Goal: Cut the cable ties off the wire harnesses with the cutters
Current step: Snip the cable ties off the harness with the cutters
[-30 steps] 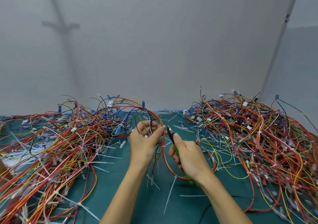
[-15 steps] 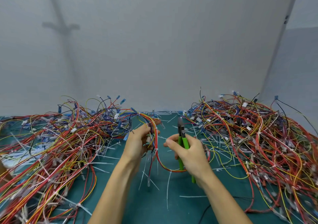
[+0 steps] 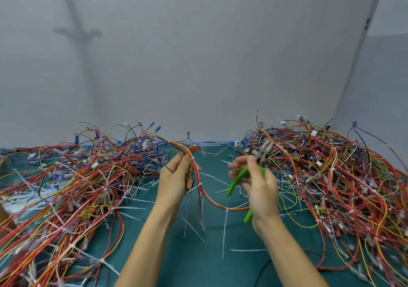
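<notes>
My left hand point(image 3: 176, 178) grips a red, orange and yellow wire harness point(image 3: 212, 200) that arcs down to the right and passes behind my right hand. White cable ties point(image 3: 224, 227) still hang from the harness. My right hand point(image 3: 258, 187) holds green-handled cutters point(image 3: 249, 172), jaws up and tilted right, handles spread. The cutters are apart from the harness, roughly a hand's width to its right.
A large pile of tied harnesses point(image 3: 66, 189) covers the left of the green mat point(image 3: 198, 262). Another pile point(image 3: 344, 189) fills the right side. Cut white tie pieces point(image 3: 247, 250) litter the mat between them. A grey wall stands close behind.
The cutters have lifted away from the harness and swung right, jaws now tilted over the right pile. My left hand has shifted its hold and the harness loop has lengthened.
</notes>
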